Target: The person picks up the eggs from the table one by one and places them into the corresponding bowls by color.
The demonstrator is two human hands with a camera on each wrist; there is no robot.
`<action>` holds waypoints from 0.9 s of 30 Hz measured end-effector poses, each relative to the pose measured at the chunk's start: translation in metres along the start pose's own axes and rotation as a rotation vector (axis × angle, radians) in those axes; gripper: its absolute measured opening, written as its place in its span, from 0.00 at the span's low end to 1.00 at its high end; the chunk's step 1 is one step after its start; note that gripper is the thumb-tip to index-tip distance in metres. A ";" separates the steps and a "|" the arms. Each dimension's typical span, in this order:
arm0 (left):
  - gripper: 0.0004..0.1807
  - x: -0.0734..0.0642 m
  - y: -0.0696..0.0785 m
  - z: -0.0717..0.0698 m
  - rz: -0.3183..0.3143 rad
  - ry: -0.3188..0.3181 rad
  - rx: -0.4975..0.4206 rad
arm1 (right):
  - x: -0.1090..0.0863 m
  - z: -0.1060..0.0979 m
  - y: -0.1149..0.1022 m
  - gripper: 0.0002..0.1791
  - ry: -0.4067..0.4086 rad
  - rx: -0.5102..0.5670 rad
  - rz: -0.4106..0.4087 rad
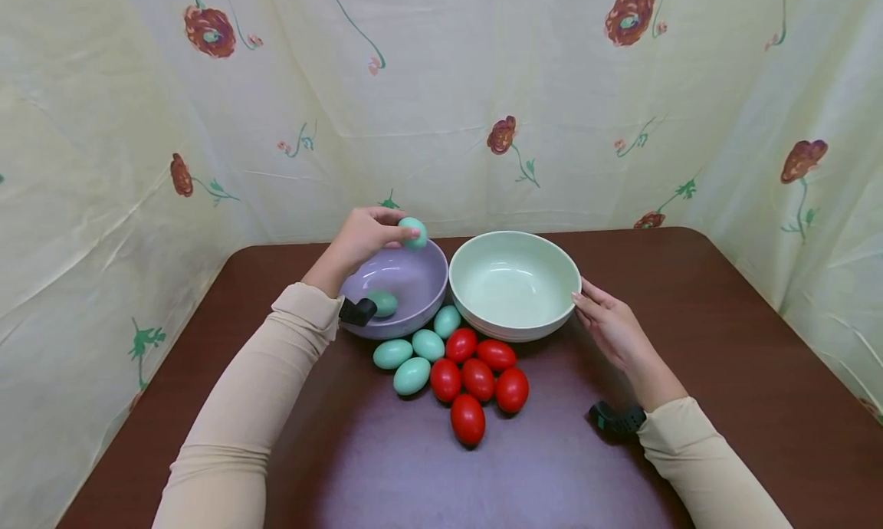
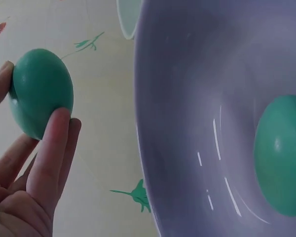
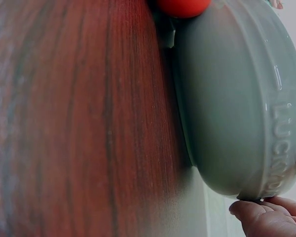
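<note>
My left hand (image 1: 372, 230) pinches a mint-green egg (image 1: 414, 233) between thumb and fingers, above the far part of the purple bowl (image 1: 441, 284). Inside that bowl lies another green egg (image 1: 382, 303), also large in the left wrist view. At the right side of the pale green bowl (image 1: 513, 280), my right hand (image 1: 614, 326) grips the rim, fingers against the outer wall. That bowl holds nothing and bears raised lettering (image 3: 282, 148) in the right wrist view.
In front of the bowls, several green eggs (image 1: 411, 376) lie beside several red eggs (image 1: 478, 379) on the dark wooden table (image 1: 538, 468). The two bowls stand side by side. A flowered cloth (image 1: 441, 130) hangs behind the table's far edge.
</note>
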State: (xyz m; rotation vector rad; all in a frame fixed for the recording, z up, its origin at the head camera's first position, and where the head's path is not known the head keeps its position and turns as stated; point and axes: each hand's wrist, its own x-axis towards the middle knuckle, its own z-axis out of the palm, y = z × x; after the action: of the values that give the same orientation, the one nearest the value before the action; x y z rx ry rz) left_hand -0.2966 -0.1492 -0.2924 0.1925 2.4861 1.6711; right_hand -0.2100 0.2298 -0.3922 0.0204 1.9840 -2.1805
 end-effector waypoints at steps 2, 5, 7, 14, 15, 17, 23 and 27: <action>0.30 0.003 -0.001 0.001 0.003 -0.016 0.012 | 0.001 0.000 0.000 0.38 -0.002 0.018 -0.007; 0.31 0.008 -0.005 0.002 -0.002 -0.038 0.031 | 0.002 0.000 0.000 0.38 -0.003 0.029 -0.013; 0.30 0.010 -0.008 0.002 -0.006 -0.055 0.052 | 0.003 0.001 0.000 0.37 -0.004 0.033 -0.014; 0.28 0.018 -0.019 0.001 -0.024 -0.111 0.132 | 0.004 0.002 0.001 0.37 -0.003 0.024 -0.008; 0.28 0.020 -0.020 0.001 -0.024 -0.116 0.133 | 0.003 0.002 0.001 0.37 -0.004 0.026 -0.007; 0.26 0.022 -0.023 0.001 -0.027 -0.121 0.131 | 0.003 0.002 0.001 0.36 -0.005 0.029 -0.008; 0.25 0.027 -0.030 0.002 -0.048 -0.122 0.130 | 0.002 0.000 0.000 0.37 0.001 0.034 -0.010; 0.28 0.028 -0.034 0.004 -0.093 -0.108 0.145 | 0.002 -0.001 0.001 0.37 0.000 0.033 -0.010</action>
State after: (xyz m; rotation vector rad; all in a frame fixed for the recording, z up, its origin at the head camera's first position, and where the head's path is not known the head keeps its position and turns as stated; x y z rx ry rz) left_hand -0.3247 -0.1530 -0.3263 0.1750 2.4957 1.4078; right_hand -0.2117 0.2305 -0.3932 0.0151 1.9515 -2.2195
